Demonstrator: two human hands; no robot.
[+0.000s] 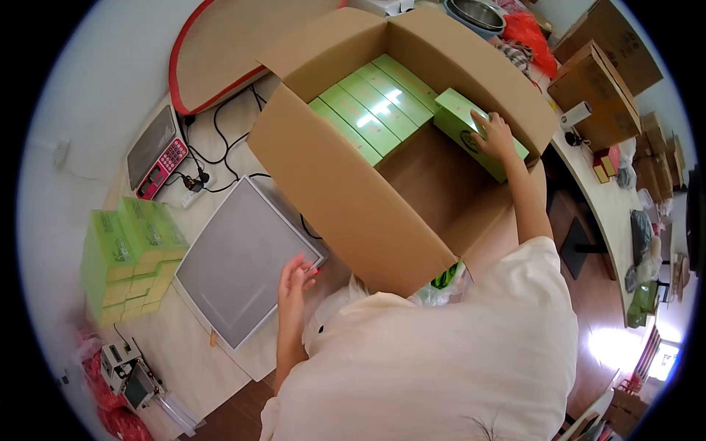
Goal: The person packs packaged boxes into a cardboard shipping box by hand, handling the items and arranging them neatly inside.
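A large open cardboard carton (353, 213) holds a row of light green boxes (368, 110) lying side by side at its far left end. Inside its right part, my right hand (494, 136) grips a single green box (465, 140), which sits tilted against the far wall beside the row. My left hand (294, 278) is empty, its fingers apart and loosely bent, near the right edge of a flat grey panel with a white rim (246, 257). The thumb side of my right hand is partly hidden.
Stacked green boxes (132, 257) stand on the table at left. Behind them lies a scale with a pink keypad (158, 158), with black cables (220, 147) nearby. A small device (132, 375) is at lower left. Brown cartons (596, 95) stand on the right-hand table.
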